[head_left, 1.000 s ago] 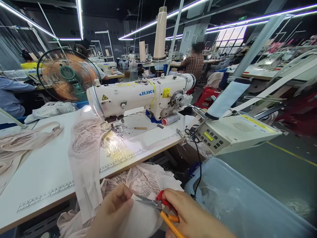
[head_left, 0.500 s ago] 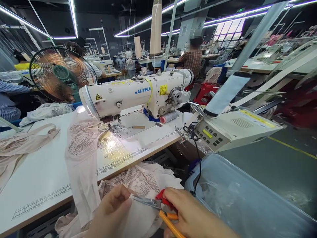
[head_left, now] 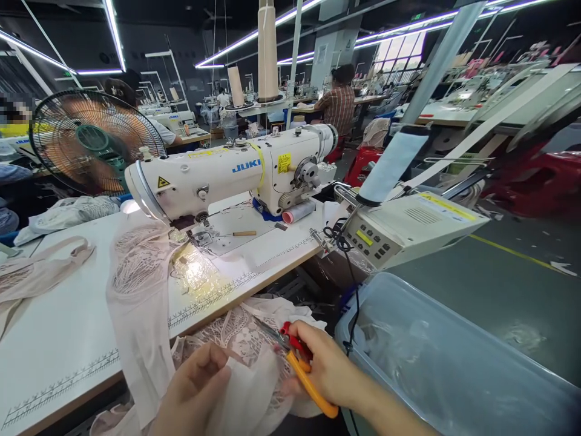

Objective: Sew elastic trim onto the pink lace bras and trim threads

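Note:
My left hand (head_left: 200, 387) pinches the edge of pale fabric (head_left: 249, 387) at the bottom centre. To its right, my right hand (head_left: 322, 363) is closed round scissors (head_left: 302, 375) with one red and one orange handle. The blades point up and left over pink lace (head_left: 247, 339), a little apart from my left fingers. More lace garment (head_left: 140, 266) drapes from the sewing table over its front edge, beneath the head of a white sewing machine (head_left: 222, 172).
The white table (head_left: 59, 303) has rulers along its edge. A control box (head_left: 413, 227) hangs right of the machine, above a translucent blue bin (head_left: 436, 357). A thread spool (head_left: 298, 212) lies beside the machine. A fan (head_left: 93, 139) and seated people are behind.
The scissors have moved up and away from the fabric edge at my left fingertips. The surroundings have shifted left in view.

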A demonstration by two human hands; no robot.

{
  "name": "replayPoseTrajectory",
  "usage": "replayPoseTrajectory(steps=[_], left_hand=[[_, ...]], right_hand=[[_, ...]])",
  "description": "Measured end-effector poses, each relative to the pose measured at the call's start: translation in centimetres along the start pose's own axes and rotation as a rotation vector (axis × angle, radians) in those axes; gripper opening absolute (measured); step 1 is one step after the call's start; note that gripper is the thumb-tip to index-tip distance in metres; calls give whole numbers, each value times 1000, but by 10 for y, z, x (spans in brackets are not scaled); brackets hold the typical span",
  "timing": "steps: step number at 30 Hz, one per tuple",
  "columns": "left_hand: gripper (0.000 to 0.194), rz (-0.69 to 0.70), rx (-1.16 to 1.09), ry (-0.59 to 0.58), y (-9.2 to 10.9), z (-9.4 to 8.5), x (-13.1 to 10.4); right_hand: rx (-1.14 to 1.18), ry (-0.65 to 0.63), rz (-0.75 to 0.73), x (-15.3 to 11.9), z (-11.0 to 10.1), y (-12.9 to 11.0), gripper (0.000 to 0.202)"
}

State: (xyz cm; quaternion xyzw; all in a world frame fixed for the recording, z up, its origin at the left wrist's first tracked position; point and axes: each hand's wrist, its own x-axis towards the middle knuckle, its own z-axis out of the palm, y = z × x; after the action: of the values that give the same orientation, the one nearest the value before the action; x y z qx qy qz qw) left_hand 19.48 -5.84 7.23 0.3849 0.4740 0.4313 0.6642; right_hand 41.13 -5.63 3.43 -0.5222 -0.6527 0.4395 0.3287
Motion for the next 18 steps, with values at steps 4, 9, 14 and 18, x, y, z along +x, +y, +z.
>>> replayPoseTrajectory(steps=[4,9,14,18], left_hand=[[33,-11,-6,15,3,1,-2],[34,-8,4,65,4,0,-2],[25,159,310,108,-4,-12,1],[51,749,864,175,-42,-19,-12]], right_hand=[[95,-46,62,1,6,-13,39],[213,-17,55,-4,14,-10,33],[154,77,37,-10,15,-12,27],[292,-29,-39,-5,7,-41,28]])
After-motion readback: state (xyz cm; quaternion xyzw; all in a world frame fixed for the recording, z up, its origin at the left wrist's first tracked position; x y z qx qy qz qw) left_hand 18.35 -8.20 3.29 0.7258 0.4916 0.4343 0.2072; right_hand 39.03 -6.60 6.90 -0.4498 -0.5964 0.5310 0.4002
